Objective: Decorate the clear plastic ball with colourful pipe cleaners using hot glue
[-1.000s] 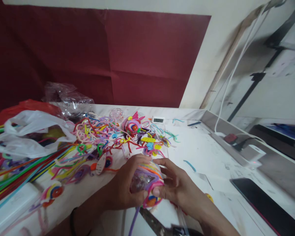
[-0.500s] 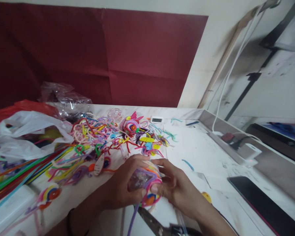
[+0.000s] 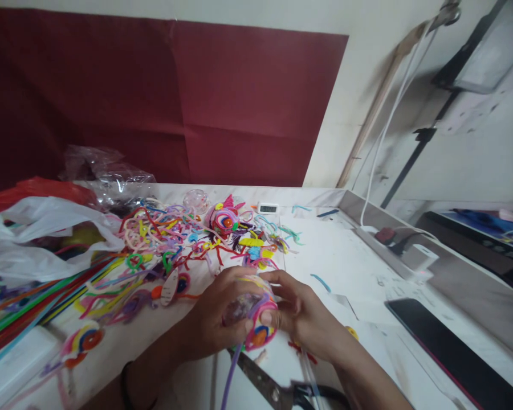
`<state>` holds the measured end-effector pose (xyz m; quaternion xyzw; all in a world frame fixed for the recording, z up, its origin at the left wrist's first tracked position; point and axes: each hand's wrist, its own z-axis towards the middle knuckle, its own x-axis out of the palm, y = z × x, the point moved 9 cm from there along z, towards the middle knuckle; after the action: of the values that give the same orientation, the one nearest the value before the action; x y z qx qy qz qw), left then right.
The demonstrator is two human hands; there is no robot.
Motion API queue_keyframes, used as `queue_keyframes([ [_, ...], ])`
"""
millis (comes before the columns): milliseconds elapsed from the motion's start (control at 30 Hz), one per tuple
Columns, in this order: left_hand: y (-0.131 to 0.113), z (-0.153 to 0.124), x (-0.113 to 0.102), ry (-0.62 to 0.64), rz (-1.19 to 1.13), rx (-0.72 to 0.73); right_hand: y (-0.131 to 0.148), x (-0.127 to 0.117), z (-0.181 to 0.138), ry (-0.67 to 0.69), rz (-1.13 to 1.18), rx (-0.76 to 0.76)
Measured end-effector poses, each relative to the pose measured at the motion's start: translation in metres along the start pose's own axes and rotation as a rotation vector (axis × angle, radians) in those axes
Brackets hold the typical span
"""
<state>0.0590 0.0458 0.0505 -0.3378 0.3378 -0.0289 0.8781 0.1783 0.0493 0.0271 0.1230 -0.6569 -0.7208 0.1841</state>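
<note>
Between my two hands is a clear plastic ball (image 3: 241, 307), partly covered with coiled, colourful pipe cleaners. My left hand (image 3: 216, 316) wraps its left side, thumb low by a purple pipe cleaner (image 3: 232, 370) that hangs down from the ball. Fingers of my right hand (image 3: 297, 313) curl over the ball's right side, with the thumb pressing on a pink, yellow, blue and orange coil (image 3: 260, 336). Just below the ball lie scissors (image 3: 273, 393) with black handles. The ball's underside and back are hidden by my fingers.
A pile of pipe cleaner pieces (image 3: 162, 228) spreads across the back left, beside a finished-looking decorated ball (image 3: 224, 219). White plastic bag (image 3: 51, 228) and long pipe cleaners (image 3: 68, 290) lie left. A small digital clock (image 3: 268, 208) stands behind; a phone (image 3: 448, 347) lies right.
The view has shifted slightly, so most things sit a little further left. Both hands keep hold of the ball, with my right thumb a little higher on the coil.
</note>
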Motion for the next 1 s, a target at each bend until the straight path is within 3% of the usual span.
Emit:
queue_keyframes([
  [367, -0.0015, 0.0019, 0.0039, 0.114, 0.075, -0.07, 0.0051, 0.0006, 0.002, 0.004, -0.028, -0.03],
  [1000, -0.0001, 0.0007, 0.0072, 0.128, 0.209, -0.056, 0.003, -0.0026, 0.0012, 0.014, -0.069, -0.037],
])
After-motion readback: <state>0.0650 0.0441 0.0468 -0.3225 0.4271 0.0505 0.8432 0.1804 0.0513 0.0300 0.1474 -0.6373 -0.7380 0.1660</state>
